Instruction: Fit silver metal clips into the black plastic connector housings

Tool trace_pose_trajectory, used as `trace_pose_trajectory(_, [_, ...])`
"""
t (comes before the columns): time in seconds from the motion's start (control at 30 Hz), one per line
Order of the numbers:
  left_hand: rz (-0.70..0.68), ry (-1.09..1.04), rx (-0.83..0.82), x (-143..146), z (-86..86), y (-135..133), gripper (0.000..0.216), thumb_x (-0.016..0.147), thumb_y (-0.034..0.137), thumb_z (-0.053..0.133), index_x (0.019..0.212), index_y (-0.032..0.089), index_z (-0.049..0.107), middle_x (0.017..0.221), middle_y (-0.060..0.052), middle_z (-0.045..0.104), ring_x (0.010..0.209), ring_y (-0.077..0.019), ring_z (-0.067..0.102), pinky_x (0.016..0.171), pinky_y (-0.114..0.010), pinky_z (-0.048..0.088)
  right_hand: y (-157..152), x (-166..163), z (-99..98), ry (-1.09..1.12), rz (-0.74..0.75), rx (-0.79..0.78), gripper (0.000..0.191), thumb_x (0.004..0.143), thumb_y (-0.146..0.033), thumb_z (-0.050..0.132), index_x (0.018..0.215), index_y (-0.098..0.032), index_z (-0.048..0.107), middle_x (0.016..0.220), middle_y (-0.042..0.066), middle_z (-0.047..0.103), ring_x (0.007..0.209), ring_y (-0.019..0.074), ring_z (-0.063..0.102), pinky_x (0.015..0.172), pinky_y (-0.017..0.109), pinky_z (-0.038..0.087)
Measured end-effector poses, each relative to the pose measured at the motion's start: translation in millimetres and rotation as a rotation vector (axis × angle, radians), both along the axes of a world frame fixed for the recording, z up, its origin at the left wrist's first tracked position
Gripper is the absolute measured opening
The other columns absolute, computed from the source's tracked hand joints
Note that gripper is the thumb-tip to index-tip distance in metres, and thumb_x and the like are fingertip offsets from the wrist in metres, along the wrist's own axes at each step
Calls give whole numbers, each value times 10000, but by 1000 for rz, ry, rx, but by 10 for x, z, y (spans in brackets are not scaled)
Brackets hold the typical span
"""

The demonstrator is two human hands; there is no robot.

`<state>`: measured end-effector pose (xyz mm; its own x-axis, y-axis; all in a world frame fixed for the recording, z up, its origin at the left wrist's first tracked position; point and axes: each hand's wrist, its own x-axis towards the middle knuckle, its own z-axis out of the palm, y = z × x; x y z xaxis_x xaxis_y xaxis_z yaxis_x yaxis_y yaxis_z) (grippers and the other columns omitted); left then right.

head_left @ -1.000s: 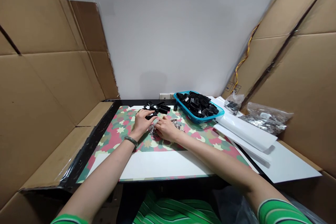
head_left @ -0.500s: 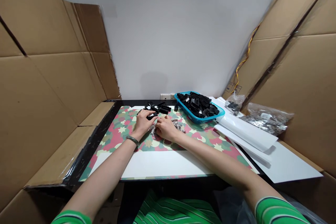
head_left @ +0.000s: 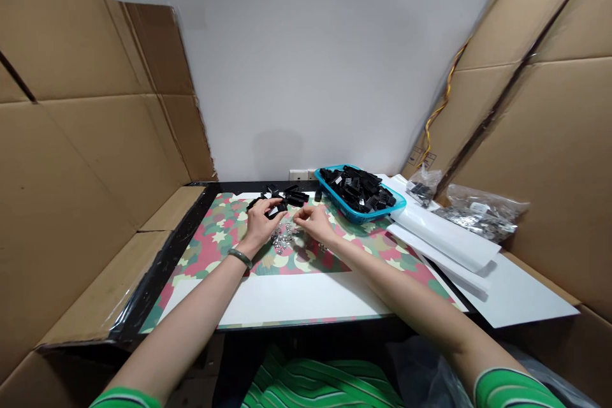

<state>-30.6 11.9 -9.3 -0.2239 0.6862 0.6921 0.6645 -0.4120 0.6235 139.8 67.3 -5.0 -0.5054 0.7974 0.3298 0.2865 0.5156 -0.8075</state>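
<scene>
The right hand (head_left: 312, 224) has just lifted off the small silvery metal terminals (head_left: 282, 239), which lie loose at lower centre of the mat. Its grip is a narrow pinch, contents impossible to tell. The left hand (head_left: 262, 223) holds a black plastic connector housing (head_left: 275, 211) just above them.

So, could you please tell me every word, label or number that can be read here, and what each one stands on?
No text can actually be read.
The white label on the clear plastic bag of metal parts: too small to read.
The dark printed marks on the cardboard sheet at right: too blurred to read.
</scene>
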Motion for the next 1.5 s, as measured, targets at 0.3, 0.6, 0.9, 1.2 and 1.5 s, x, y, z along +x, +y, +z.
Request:
trace_pose_trajectory(0.3, [-207,-170,-66,130,-15,-41,178,776,210,699,953,192,702,974,-85,739,939,-228,697,890,-396,561,-14,58,55,499,-46,-576,230,594,-349,778,669,-140,714,676,29,636,571,109,491,487,236,322])
trace_pose_trajectory(0.6, [-269,-131,-38,146,-27,-48,189,756,164,678,944,177,692,981,-90,747,950,-225,710,902,-399,573,-64,49,41,494,26,-593,238,593,-341,788,735,-152,756,968,98,722,733,161,608,595,268,412])
trace_pose_trajectory(0.9, [-253,-91,-19,149,-25,-52,168,749,142,668,910,187,678,957,-79,744,936,-226,711,890,-394,576,-53,25,-4,482,60,-525,210,582,-355,826,627,-175,728,1107,116,713,1093,282,623,892,383,462])
trace_pose_trajectory(1.2, [-246,-124,-7,211,-42,-76,149,744,157,680,887,197,677,939,-70,739,929,-223,705,884,-399,573,-127,38,21,402,38,-445,260,639,-445,822,690,-196,763,1286,129,639,1225,323,561,983,452,435])
trace_pose_trajectory(1.5, [-485,-681,-286,119,-57,45,327,632,289,846,891,178,680,940,-76,742,911,-237,707,839,-389,579,-80,127,91,365,-18,0,284,817,-464,700,793,-188,764,1228,133,642,1202,283,562,1001,413,419])
